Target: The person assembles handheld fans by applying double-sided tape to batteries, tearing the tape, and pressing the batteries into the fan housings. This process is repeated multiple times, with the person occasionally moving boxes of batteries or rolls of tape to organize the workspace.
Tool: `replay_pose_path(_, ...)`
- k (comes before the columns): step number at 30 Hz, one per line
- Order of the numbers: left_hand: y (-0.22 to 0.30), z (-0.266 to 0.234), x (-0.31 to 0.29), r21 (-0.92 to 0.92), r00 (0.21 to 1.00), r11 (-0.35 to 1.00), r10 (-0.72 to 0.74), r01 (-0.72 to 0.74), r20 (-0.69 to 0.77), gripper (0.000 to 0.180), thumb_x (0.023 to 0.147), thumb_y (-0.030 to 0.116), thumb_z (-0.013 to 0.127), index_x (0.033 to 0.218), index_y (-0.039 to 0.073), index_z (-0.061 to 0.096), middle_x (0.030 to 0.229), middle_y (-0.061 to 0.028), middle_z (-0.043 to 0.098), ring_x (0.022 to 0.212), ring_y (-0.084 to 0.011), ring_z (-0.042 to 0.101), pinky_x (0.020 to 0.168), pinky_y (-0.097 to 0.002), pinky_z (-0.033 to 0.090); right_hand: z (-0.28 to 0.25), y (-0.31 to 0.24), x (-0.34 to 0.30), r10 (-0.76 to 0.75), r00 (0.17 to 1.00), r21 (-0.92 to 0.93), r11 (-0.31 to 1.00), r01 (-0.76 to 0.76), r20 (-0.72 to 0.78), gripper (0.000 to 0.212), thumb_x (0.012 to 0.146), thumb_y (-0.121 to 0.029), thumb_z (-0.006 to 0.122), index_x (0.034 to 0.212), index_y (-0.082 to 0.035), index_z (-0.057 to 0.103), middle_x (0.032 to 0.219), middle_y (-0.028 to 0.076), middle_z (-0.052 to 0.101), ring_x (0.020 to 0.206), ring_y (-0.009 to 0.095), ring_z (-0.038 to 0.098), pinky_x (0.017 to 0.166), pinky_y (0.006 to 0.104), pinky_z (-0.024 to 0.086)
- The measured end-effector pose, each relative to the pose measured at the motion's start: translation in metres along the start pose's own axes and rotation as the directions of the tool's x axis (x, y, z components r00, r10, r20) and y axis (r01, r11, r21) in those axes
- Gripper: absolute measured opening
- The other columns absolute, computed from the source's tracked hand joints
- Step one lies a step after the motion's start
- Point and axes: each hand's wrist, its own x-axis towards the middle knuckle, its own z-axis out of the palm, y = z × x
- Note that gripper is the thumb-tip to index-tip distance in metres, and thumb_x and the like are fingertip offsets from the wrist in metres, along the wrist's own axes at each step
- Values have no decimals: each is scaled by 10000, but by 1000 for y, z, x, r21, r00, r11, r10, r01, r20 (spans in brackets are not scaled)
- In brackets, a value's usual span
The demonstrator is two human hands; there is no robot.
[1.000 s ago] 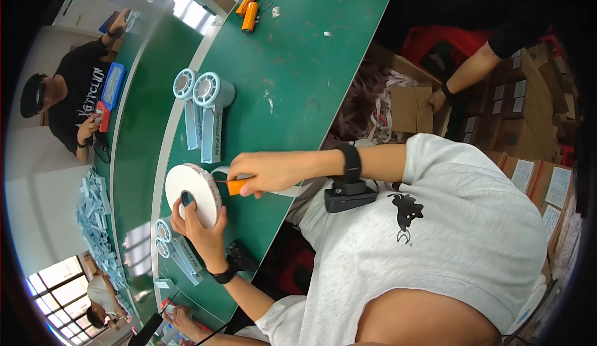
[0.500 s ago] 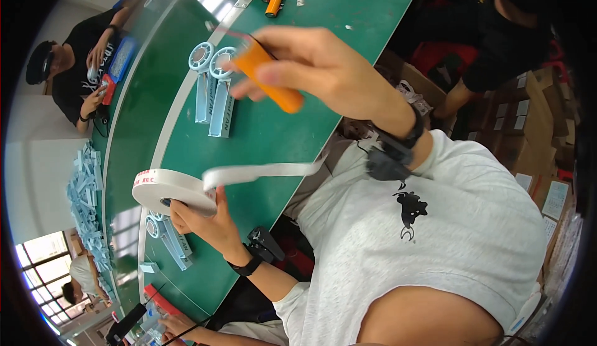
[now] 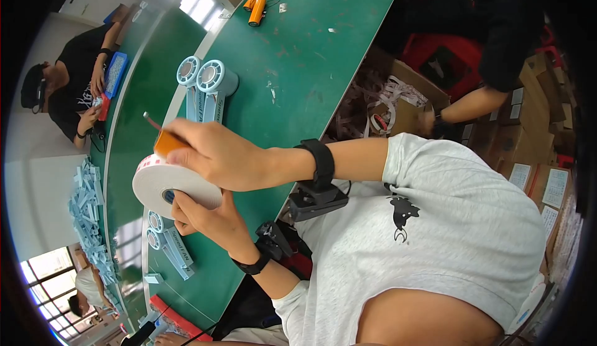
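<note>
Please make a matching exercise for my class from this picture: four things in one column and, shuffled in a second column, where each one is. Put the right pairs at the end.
Things
1. white tape roll
2. single orange cylinder
3. pair of orange cylinders
4. pile of light-blue pieces

Places
A. on the green table, near the top of the picture
B. in the grip of the camera wearer's right hand
C. heaped toward the left side of the picture
D. in the grip of the camera wearer's left hand

Right pairs
1-D, 2-B, 3-A, 4-C
</note>
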Motion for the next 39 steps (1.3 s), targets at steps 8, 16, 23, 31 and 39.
replay_pose_path(8,9,-2,-2,78,997,996,-47,42,59,670,684,296,733,1161,-80,450,1035,-174,495,977,-290,451,908,-422,224,5,29,30,-3,949,382,915,130,-316,244,871,-129,486,1038,49,495,895,115,599,774,158,578,685,288,473)
replay_pose_path(16,-83,-30,-48,263,968,965,-56,-11,246,444,775,231,651,1106,-38,525,1007,-201,550,963,-343,485,860,-443,299,-93,-3,61,-179,902,572,721,391,-392,295,869,-152,467,1072,62,463,1014,216,581,949,291,597,791,328,508)
replay_pose_path(23,13,-24,96,-10,805,873,453,-487,384,561,731,-110,428,1272,35,390,1301,-143,410,1188,-324,390,971,-408,340,-96,22,11,13,999,648,761,-30,30,389,851,-187,517,1097,93,406,1043,273,552,982,330,581,850,376,482)
replay_pose_path(31,42,97,184,-387,182,567,703,-728,687,564,666,-100,536,1202,48,445,1242,-122,452,1169,-316,405,968,-349,359,-147,9,-24,48,983,619,771,-148,175,341,811,-54,564,1095,73,426,1070,262,549,1009,325,569,859,352,467)
replay_pose_path(39,56,91,129,-590,481,688,722,-422,498,455,666,10,667,1097,76,539,1150,-95,521,1132,-313,434,906,-367,393,-193,-9,-32,-90,996,59,994,91,-22,237,739,-18,655,947,47,564,969,117,605,942,197,584,834,301,474)
